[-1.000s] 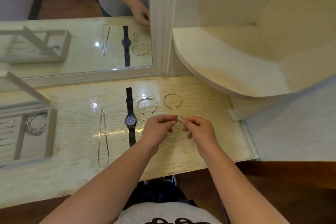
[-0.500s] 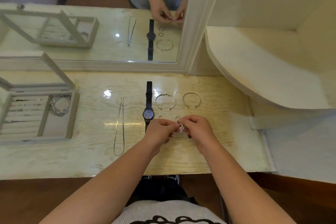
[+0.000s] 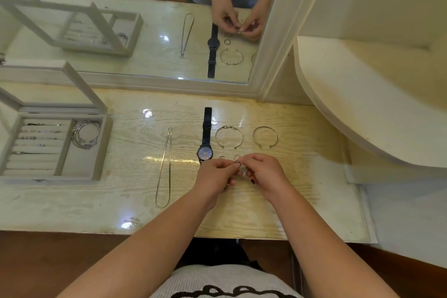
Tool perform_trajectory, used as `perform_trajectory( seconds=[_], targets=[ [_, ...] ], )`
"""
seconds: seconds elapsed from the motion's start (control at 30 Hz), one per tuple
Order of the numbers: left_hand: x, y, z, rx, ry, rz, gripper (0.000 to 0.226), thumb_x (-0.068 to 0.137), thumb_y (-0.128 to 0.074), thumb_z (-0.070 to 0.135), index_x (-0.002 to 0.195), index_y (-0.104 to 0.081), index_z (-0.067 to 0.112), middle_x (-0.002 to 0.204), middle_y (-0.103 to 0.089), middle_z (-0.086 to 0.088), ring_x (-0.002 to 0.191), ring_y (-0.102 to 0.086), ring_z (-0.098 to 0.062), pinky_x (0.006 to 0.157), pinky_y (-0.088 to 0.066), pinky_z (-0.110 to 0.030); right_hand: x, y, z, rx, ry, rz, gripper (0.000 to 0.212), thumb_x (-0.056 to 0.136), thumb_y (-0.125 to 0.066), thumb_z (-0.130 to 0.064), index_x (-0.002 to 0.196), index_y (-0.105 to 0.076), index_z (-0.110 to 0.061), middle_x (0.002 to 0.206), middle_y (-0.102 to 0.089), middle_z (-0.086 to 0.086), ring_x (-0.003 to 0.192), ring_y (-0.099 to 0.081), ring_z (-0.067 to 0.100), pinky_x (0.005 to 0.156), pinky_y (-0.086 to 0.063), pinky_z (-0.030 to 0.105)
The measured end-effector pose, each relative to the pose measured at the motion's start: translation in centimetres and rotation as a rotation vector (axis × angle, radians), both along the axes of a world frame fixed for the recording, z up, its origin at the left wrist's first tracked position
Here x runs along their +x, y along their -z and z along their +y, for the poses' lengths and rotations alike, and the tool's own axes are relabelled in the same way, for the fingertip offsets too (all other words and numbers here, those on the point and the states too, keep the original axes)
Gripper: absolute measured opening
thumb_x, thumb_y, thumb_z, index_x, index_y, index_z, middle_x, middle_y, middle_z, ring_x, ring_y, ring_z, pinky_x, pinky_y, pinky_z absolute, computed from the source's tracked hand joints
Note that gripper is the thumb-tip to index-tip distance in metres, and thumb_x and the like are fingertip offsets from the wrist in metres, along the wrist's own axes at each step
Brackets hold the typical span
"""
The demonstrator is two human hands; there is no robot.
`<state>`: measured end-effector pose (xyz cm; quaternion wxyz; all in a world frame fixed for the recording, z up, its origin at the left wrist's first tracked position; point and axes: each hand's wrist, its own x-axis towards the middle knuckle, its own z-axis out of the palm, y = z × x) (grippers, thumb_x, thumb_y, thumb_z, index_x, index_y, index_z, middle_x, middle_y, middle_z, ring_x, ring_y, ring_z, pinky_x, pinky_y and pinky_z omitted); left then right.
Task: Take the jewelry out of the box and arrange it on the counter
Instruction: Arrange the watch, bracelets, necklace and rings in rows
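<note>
Necklace, watch and bangles lie mid-desk; left hand and right hand pinch a ring; bracelets wait in the box.

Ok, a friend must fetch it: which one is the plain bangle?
On the pale wood-grain counter below the mirror, find the blue-faced wristwatch with a dark strap. Two open metal bangles lie to its right; the plain one is the farther, lacking the knot of its neighbour.
</note>
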<state>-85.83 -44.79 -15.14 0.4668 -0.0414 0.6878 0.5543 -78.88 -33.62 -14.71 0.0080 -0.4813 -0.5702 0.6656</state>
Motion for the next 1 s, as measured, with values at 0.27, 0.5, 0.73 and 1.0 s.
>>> perform_trajectory(
  seconds=[0.27, 0.5, 0.73, 1.0],
  targets=[
    [0.1, 0.2, 1.1, -0.073, -0.094, -0.106, 0.012, 0.088, -0.065, 0.013, 0.080, -0.072, 0.006, 0.068, -0.073, -0.004, 0.041, -0.053, -0.005, 0.042, -0.034, -0.018, -1.0, 0.6, 0.3, 0.129, -0.039, -0.061, 0.007, 0.079, -0.071, -0.010, 0.075, -0.072, -0.005, 0.054, -0.059, -0.007, 0.048, -0.049, 0.002, 0.045, -0.038, 0.013],
    [0.2, 0.2, 3.1, -0.165, -0.251, -0.291, 0.012, 0.089, -0.061, 0.007, 0.078, -0.065, 0.003, 0.047, -0.065, -0.002, 0.031, -0.052, -0.004, 0.034, -0.030, -0.013, -1.8, 1.7, 0.7, 0.241, -0.059, -0.177, 0.017, 0.074, -0.073, -0.014, 0.059, -0.066, -0.018, 0.062, -0.066, -0.005, 0.058, -0.060, 0.008, 0.057, -0.046, 0.021],
    [0.6, 0.5, 3.6, -0.223, -0.292, -0.301, 0.013, 0.089, -0.063, 0.008, 0.079, -0.064, 0.000, 0.044, -0.063, -0.003, 0.029, -0.051, -0.005, 0.033, -0.028, -0.014, -2.4, 2.3, 0.9, 0.236, -0.048, -0.252, 0.020, 0.071, -0.074, -0.016, 0.054, -0.063, -0.019, 0.056, -0.064, -0.005, 0.051, -0.058, 0.011, 0.057, -0.047, 0.026],
    [0.7, 0.2, 3.4, -0.227, -0.261, -0.280, 0.016, 0.089, -0.065, 0.010, 0.074, -0.064, 0.002, 0.045, -0.063, -0.002, 0.032, -0.054, -0.006, 0.032, -0.028, -0.013, -2.7, 2.5, 0.8, 0.241, -0.026, -0.302, 0.026, 0.070, -0.073, -0.014, 0.048, -0.059, -0.016, 0.050, -0.061, -0.003, 0.040, -0.053, 0.013, 0.053, -0.047, 0.028]
  ],
)
